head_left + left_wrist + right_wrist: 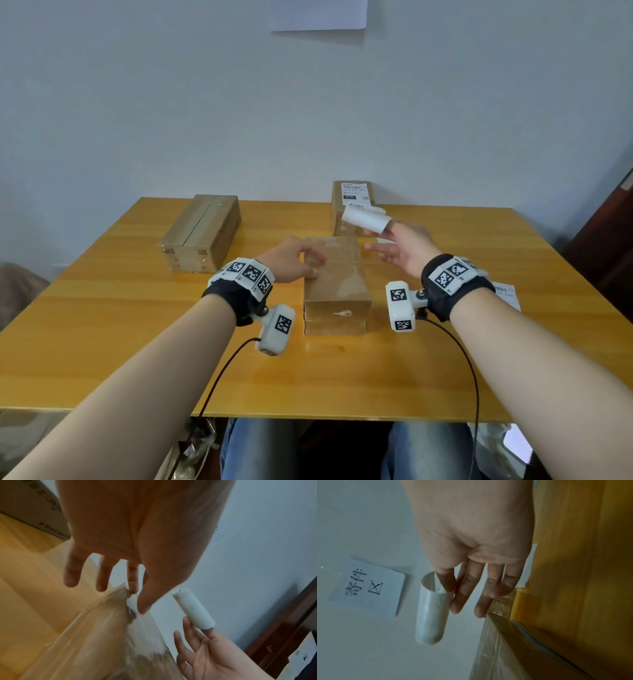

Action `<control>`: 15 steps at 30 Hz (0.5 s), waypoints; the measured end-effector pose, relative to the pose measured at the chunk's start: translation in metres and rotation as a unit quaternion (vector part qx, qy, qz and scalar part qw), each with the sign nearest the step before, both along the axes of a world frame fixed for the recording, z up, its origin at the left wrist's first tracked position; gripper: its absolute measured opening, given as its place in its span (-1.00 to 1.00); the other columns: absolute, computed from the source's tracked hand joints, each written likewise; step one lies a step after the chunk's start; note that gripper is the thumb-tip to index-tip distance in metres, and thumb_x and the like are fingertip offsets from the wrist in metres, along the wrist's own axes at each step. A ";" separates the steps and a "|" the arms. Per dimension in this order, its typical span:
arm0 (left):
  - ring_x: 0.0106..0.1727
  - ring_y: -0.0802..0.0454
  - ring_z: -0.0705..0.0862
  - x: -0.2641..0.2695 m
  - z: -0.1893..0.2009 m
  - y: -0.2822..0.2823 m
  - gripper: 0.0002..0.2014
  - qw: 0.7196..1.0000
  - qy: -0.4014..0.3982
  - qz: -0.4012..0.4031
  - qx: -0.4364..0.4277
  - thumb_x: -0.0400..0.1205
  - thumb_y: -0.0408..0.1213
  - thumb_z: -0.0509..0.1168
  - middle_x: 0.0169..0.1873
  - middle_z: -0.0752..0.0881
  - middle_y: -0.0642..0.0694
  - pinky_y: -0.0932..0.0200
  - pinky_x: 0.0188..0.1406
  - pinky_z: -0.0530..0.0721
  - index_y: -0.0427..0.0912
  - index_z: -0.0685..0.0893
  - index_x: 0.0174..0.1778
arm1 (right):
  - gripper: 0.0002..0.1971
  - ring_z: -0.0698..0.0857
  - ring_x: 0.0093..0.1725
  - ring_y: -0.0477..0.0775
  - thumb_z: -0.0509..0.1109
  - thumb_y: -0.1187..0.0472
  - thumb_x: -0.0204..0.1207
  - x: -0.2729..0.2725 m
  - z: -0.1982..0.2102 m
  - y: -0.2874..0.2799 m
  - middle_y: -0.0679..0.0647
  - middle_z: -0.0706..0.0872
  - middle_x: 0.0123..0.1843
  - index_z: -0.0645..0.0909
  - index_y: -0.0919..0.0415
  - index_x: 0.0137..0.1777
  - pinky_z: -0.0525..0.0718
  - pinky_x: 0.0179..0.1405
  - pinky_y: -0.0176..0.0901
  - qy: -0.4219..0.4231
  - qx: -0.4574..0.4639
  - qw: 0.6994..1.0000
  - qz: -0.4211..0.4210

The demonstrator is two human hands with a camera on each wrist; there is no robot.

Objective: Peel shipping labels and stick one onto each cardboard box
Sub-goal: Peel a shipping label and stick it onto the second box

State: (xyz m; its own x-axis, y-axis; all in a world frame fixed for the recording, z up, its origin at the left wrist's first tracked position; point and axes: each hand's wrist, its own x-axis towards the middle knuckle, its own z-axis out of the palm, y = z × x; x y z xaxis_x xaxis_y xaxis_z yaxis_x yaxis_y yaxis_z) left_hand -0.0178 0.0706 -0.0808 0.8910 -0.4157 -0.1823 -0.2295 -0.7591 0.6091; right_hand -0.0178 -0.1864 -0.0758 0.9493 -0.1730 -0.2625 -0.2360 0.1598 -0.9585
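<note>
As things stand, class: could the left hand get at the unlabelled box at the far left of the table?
Probably yes: the left hand rests on the middle box, and only bare table lies between it and the far-left box.

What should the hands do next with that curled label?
Probably lower the right hand and lay the curled label onto the bare top of the near cardboard box. The left hand already steadies that box, and the far right box already carries a label.

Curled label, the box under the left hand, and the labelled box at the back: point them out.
curled label (pixel 365 221), head view, middle of the white roll
nearest cardboard box (pixel 337 277), head view, bare top face
labelled cardboard box (pixel 354 191), head view, its stuck-on label
</note>
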 end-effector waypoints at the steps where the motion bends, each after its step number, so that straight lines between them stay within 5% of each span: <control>1: 0.40 -0.06 0.61 0.001 0.002 -0.002 -0.73 1.000 -0.009 0.012 -0.021 0.72 -0.24 0.39 0.47 0.57 0.00 0.10 0.34 0.51 0.08 0.74 0.32 | -0.78 0.90 -0.16 0.18 0.30 0.27 0.78 0.000 0.003 0.001 0.17 0.92 0.02 0.62 0.21 0.36 0.59 -0.43 -0.16 0.004 -0.026 1.000 0.013; 4: 0.32 -0.12 0.69 0.003 0.019 -0.008 -0.76 0.986 -0.040 0.086 -0.134 0.78 -0.20 0.30 0.30 0.72 -0.02 -0.03 0.30 0.63 -0.04 0.71 0.35 | -0.76 0.89 -0.22 0.14 0.26 0.32 0.78 -0.001 0.007 0.007 0.15 0.89 0.02 0.69 0.20 0.32 0.46 -0.56 -0.20 0.006 -0.103 0.994 0.034; 8: 0.13 0.05 0.81 0.005 0.035 -0.016 -0.74 0.960 0.000 0.117 -0.255 0.74 -0.11 0.37 0.14 0.80 0.02 -0.05 0.11 0.80 -0.03 0.69 0.33 | -0.77 0.85 -0.29 0.04 0.28 0.34 0.76 -0.006 0.009 0.016 0.15 0.88 0.02 0.73 0.15 0.26 0.45 -0.55 -0.20 -0.007 -0.177 0.980 0.094; 11: 0.06 0.09 0.82 0.005 0.035 -0.017 -0.78 0.970 -0.021 0.088 -0.224 0.69 -0.14 0.45 0.04 0.82 0.06 0.06 0.00 0.82 -0.03 0.75 0.24 | -0.86 0.87 -0.27 0.04 0.38 0.31 0.73 -0.009 0.008 0.021 0.11 0.88 0.00 0.73 0.09 0.13 0.43 -0.51 -0.18 -0.016 -0.191 0.974 0.122; 15: 0.08 0.10 0.79 0.008 0.030 -0.014 -0.77 0.975 -0.021 0.067 -0.212 0.63 -0.18 0.52 0.09 0.78 0.08 0.08 -0.03 0.86 0.02 0.76 0.20 | -0.79 0.92 -0.04 0.17 0.47 0.23 0.68 -0.011 0.004 0.022 0.13 0.89 0.13 0.74 0.15 0.28 0.44 -0.57 -0.23 -0.017 -0.179 0.975 0.131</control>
State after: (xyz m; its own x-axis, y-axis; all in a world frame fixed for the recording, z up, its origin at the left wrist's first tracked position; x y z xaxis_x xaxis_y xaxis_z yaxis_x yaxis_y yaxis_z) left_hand -0.0094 0.0562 -0.0508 0.9452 -0.3260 0.0182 -0.1774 -0.4660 0.8668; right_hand -0.0289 -0.1644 -0.0719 0.9804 0.0026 -0.1971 -0.1902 -0.2482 -0.9498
